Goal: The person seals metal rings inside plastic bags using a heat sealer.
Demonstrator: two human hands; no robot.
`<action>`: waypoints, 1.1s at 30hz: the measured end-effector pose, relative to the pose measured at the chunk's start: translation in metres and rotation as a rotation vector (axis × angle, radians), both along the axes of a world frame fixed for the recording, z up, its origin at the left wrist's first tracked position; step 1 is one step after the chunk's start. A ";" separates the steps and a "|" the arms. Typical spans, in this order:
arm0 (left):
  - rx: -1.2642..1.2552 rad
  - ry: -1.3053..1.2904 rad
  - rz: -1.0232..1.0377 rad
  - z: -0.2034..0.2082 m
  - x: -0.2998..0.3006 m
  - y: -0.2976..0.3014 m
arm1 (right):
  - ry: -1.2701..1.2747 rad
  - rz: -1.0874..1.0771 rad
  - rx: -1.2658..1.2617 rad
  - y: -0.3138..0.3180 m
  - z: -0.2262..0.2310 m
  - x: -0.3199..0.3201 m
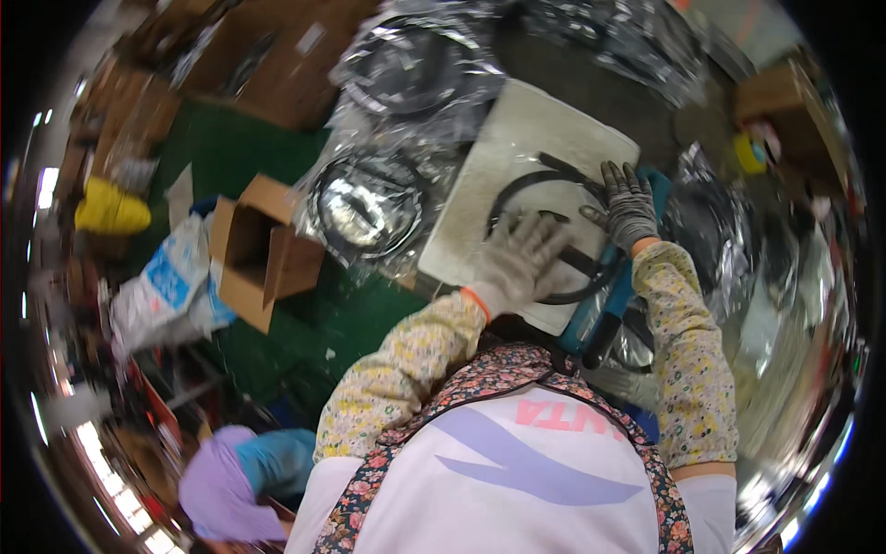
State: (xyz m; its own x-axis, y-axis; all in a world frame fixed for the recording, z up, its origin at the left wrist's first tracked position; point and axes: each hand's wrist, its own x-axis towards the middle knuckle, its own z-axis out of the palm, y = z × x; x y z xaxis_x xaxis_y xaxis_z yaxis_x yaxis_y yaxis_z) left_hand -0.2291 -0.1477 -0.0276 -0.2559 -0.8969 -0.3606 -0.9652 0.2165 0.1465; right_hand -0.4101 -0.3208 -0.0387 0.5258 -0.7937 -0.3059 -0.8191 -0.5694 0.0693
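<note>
Floral apron (494, 374) is seen at six o'clock. At two, a black coil (496, 198) is laid on a white board (544, 120); the blurred left hand (524, 258) is held over it, fingers spread, and the right hand (630, 208), fingers apart, is placed at the board's edge. Around a green surface (221, 138), bagged coils (411, 69) are strewn at eleven, an open carton (300, 263) at nine.

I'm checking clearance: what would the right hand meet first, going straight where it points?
The right hand would leave the white board, then probably first meet the clear plastic bundle beyond it; depth is unclear.
</note>
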 end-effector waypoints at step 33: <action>0.085 0.560 1.380 -0.007 0.301 0.115 | -0.341 0.522 0.158 0.114 -0.040 0.288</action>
State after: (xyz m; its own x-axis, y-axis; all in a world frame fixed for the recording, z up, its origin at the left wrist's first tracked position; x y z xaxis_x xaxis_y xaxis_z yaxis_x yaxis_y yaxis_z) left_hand 0.0715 -0.0330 -0.0347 0.6362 -0.5229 -0.5673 -0.2124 -0.8256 0.5227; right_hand -0.1221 -0.2068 -0.0786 0.9192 -0.3658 -0.1458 -0.3925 -0.8813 -0.2633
